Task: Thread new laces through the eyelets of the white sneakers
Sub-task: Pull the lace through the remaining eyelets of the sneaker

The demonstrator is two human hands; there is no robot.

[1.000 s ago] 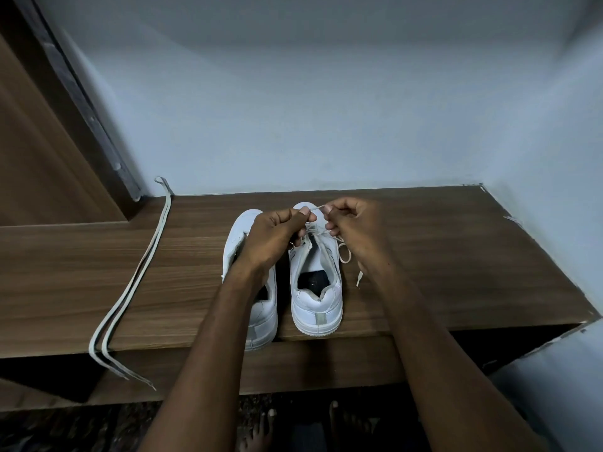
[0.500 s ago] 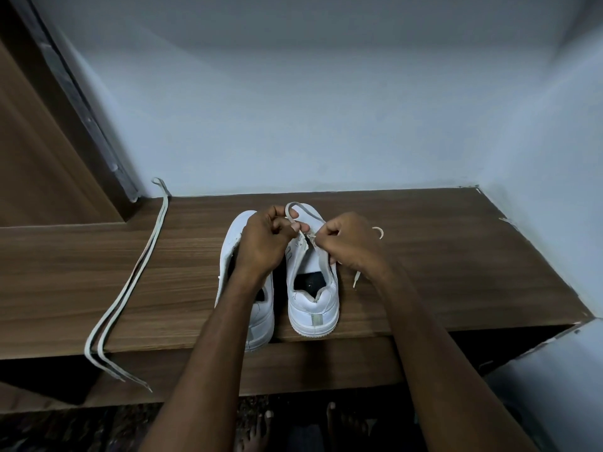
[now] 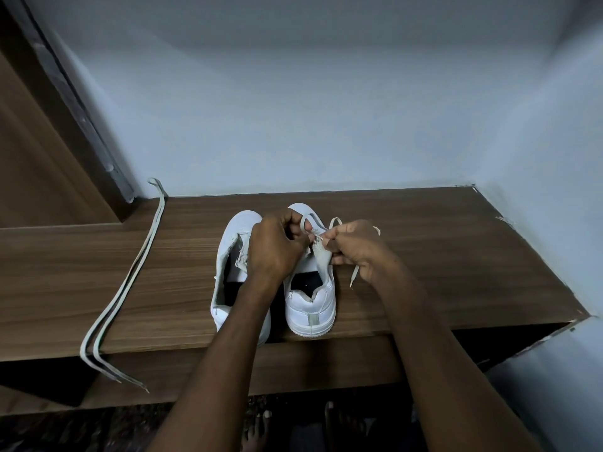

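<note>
Lacing under way on the right sneaker [image 3: 310, 298], mid-eyelets.
Left hand [image 3: 277, 247] and right hand [image 3: 357, 247] each pinch the lace [image 3: 354, 275]; next, feed its tip through the following eyelet.

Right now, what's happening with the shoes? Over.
Both hands, left and right, pinch the lace at the right sneaker. Left sneaker unlaced. Spare lace apart, nothing blocking.

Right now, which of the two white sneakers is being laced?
The right sneaker: both hands pinch its lace over the tongue. The left sneaker has none.
</note>
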